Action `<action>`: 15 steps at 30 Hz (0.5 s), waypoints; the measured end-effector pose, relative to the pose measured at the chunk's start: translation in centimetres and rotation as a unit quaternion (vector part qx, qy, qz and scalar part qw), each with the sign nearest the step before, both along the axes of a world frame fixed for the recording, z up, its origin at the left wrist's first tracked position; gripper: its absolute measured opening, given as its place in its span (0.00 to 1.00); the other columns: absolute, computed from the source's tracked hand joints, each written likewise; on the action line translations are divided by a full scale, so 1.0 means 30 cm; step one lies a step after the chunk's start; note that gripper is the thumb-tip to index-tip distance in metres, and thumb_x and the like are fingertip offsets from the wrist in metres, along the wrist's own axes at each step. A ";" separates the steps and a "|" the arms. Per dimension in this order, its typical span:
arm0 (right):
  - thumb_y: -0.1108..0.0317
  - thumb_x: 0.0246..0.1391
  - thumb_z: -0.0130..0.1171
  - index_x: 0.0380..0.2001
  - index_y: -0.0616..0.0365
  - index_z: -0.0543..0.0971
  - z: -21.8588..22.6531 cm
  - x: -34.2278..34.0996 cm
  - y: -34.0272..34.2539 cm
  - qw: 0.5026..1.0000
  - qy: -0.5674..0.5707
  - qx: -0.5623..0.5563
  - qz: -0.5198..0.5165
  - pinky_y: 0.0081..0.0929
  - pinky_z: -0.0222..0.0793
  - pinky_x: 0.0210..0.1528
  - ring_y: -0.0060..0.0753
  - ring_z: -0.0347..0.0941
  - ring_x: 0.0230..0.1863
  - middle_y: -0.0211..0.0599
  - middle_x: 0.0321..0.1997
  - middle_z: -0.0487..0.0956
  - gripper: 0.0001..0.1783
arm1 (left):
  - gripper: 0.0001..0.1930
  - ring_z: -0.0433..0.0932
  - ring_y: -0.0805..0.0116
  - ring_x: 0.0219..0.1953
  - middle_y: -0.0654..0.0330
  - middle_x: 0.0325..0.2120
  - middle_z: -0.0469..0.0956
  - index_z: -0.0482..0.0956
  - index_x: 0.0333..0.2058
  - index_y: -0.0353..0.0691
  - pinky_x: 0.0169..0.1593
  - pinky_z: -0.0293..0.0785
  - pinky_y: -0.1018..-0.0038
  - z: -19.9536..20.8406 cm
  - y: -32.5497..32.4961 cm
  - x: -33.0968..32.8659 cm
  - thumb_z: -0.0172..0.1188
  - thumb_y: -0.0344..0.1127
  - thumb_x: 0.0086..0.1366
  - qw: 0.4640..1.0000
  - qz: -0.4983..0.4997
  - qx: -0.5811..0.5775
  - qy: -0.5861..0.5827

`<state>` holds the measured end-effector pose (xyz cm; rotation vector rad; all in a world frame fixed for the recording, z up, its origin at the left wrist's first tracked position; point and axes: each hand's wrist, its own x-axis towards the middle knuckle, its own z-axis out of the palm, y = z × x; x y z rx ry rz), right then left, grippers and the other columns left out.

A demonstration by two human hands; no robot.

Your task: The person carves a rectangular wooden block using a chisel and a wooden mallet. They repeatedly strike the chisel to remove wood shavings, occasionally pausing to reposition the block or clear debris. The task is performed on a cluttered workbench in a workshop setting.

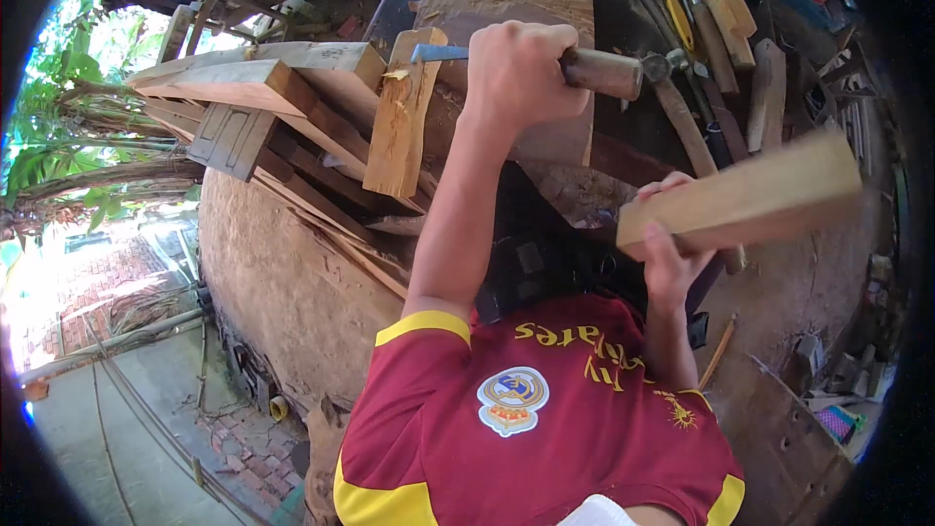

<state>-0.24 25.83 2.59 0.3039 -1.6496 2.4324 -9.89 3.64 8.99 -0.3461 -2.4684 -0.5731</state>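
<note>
My left hand (516, 73) is wrapped round a chisel; its wooden handle (609, 74) sticks out to the right and its blade (440, 54) points left. The blade's tip is at the upper part of a short wooden piece (394, 141) with a rough, chipped face; whether it touches the wood I cannot tell. Lower at the right, my right hand (672, 258) grips a thick rectangular wooden block (745, 197), tilted up to the right and blurred by motion. Block and chisel handle are apart.
A flat wooden board (575, 5) lies beyond my left hand. Long beams (243, 86) jut out to the left. At the upper right are a yellow-handled brush (672, 10), a hammer (672, 102) and several wooden pieces. Bare ground (282, 263) shows below the beams.
</note>
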 end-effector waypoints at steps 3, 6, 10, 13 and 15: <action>0.80 0.39 0.63 0.55 0.67 0.61 -0.005 0.024 0.027 0.991 -0.044 0.116 0.050 0.37 0.74 0.44 0.36 0.75 0.42 0.47 0.45 0.73 0.37 | 0.12 0.76 0.52 0.23 0.56 0.17 0.74 0.71 0.18 0.43 0.26 0.71 0.62 -0.002 0.010 0.013 0.65 0.38 0.35 1.000 -0.022 -0.013 -0.013; 0.80 0.38 0.62 0.57 0.67 0.60 -0.022 0.058 0.014 0.992 -0.074 0.093 0.036 0.36 0.75 0.44 0.38 0.76 0.42 0.48 0.44 0.74 0.39 | 0.13 0.76 0.52 0.23 0.57 0.18 0.75 0.71 0.19 0.43 0.27 0.71 0.61 -0.002 0.045 0.049 0.65 0.38 0.34 0.998 -0.045 -0.023 -0.039; 0.80 0.36 0.59 0.60 0.68 0.59 -0.084 0.056 0.072 0.994 -0.039 0.097 0.033 0.36 0.75 0.45 0.41 0.76 0.44 0.47 0.49 0.73 0.42 | 0.13 0.76 0.52 0.23 0.57 0.17 0.74 0.72 0.20 0.44 0.27 0.72 0.62 0.006 0.055 0.057 0.65 0.37 0.34 0.997 -0.060 -0.021 -0.035; 0.77 0.36 0.60 0.57 0.68 0.61 -0.048 0.033 0.082 0.994 -0.057 0.083 0.029 0.37 0.75 0.44 0.40 0.77 0.41 0.46 0.44 0.74 0.39 | 0.13 0.77 0.54 0.23 0.57 0.17 0.74 0.74 0.21 0.44 0.27 0.73 0.64 0.010 0.043 0.048 0.66 0.37 0.33 0.998 -0.055 0.009 0.013; 0.76 0.35 0.61 0.55 0.68 0.62 -0.031 0.029 0.084 0.995 -0.068 0.065 0.026 0.37 0.76 0.43 0.40 0.78 0.39 0.46 0.41 0.74 0.38 | 0.13 0.77 0.56 0.22 0.57 0.18 0.75 0.76 0.22 0.44 0.27 0.73 0.66 0.016 0.020 0.022 0.66 0.36 0.33 0.993 -0.035 0.053 0.100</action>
